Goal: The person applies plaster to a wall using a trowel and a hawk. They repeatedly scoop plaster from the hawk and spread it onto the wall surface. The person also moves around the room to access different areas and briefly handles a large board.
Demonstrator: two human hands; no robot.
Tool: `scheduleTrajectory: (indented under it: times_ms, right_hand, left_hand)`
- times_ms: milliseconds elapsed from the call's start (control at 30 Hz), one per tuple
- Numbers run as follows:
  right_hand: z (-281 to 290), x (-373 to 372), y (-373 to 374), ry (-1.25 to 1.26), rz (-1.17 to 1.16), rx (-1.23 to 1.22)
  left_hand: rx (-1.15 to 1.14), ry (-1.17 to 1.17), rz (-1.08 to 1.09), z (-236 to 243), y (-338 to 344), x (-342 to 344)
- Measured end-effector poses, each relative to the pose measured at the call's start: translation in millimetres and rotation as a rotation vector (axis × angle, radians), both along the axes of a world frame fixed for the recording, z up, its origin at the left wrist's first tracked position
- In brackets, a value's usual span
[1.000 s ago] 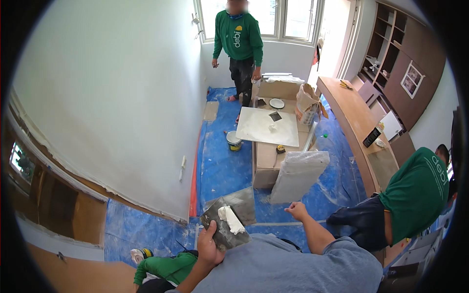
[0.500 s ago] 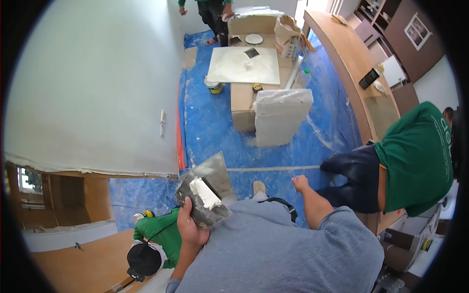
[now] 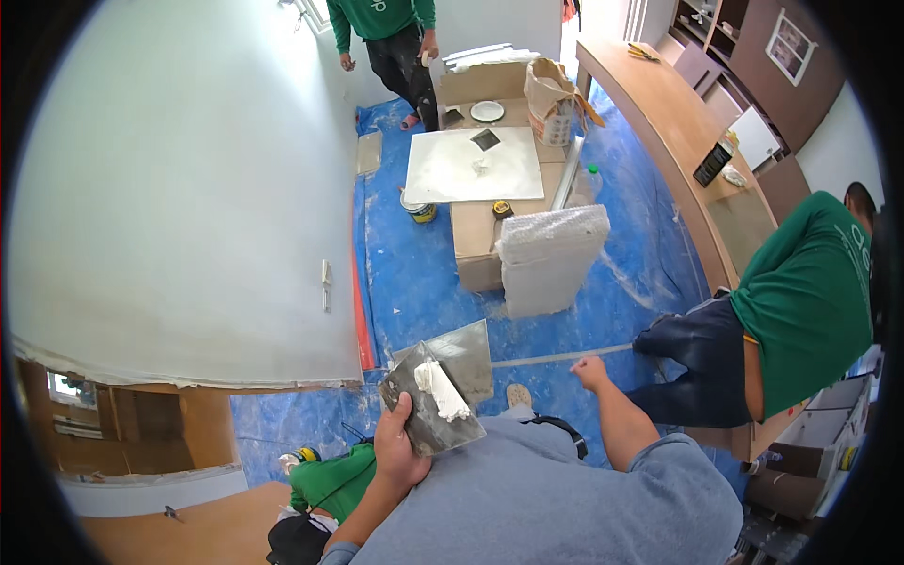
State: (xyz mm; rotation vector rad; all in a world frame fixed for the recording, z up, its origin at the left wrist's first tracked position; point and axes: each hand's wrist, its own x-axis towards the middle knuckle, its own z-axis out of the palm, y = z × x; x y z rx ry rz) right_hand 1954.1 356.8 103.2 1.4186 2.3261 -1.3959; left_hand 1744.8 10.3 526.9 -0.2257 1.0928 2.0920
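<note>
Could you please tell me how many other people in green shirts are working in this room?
2: one person stands at the far end; another person bends over at the right. Others may be hidden.

A grey metal trowel blade [image 3: 431, 400], tilted, carries a white putty lump [image 3: 441, 390].

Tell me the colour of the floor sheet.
Blue floor sheet, clearest in the head view.

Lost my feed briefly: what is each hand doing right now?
Left hand: closed, holding metal plate with white filler.
Right hand: closed; contents cannot be told.
</note>
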Motion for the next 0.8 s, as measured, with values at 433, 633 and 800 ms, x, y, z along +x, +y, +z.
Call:
scheduleTrajectory:
  times_ms: [433, 633, 800]
  right_hand:
    - [49.7, -153.5, -34.2, -0.106, 0.021, -0.032]
    - [102.1, -308.5, -43.0, 0.090, 0.036, -0.056]
    - [89.3, -357.0, -32.7, 0.060, 0.175, 0.031]
  left_hand:
    - [0.169, -0.084, 0.006, -13.3, -46.8, -176.5]
    - [0.164, -0.082, -0.026, -3.0, -68.4, -252.5]
    - [0.152, -0.110, 0.037, -4.9, -68.5, -306.7]
